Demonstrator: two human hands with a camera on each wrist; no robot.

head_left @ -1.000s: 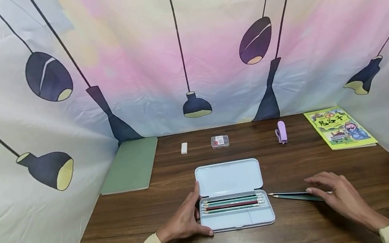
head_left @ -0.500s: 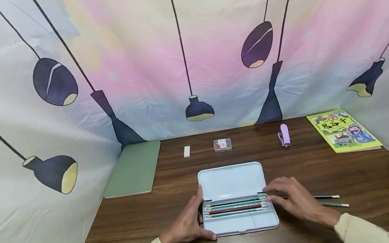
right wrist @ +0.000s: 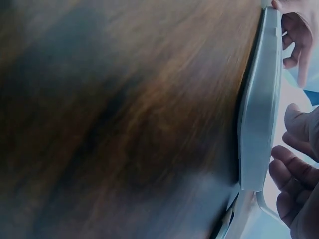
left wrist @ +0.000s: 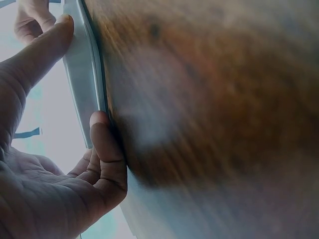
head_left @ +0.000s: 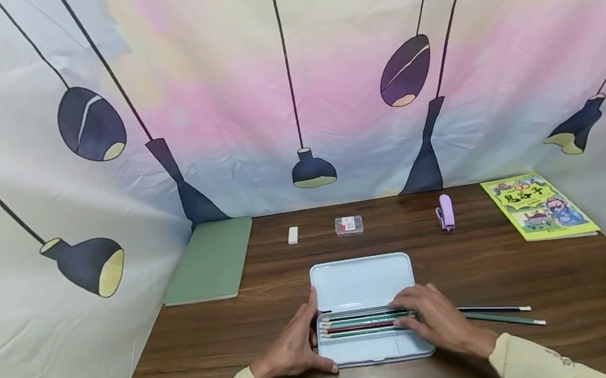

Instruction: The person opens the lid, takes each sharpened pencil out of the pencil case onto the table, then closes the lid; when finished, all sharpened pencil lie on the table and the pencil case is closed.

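Note:
A pale blue pencil case [head_left: 362,350] lies with its lid up on the brown table. Several pencils [head_left: 357,324], mostly green with one dark red, lie side by side in its rear compartment. My left hand [head_left: 292,345] holds the case by its left end, thumb at the front corner; in the left wrist view the thumb [left wrist: 52,40] and curled fingers brace its side wall. My right hand [head_left: 436,319] is over the case's right end, fingertips and thumb apart at the pencils' right ends. Two more pencils [head_left: 504,315] lie on the table behind that hand.
Along the back stand a white eraser [head_left: 293,235], a small clear box [head_left: 348,225] and a purple stapler [head_left: 445,212]. A green notebook [head_left: 211,261] lies at the left, a yellow picture book [head_left: 540,205] at the right. A printed cloth backdrop [head_left: 218,100] rises behind the table.
My right hand has moved left from the two loose pencils on the table to above the pencils in the case. The left hand keeps its hold. The view has shifted slightly.

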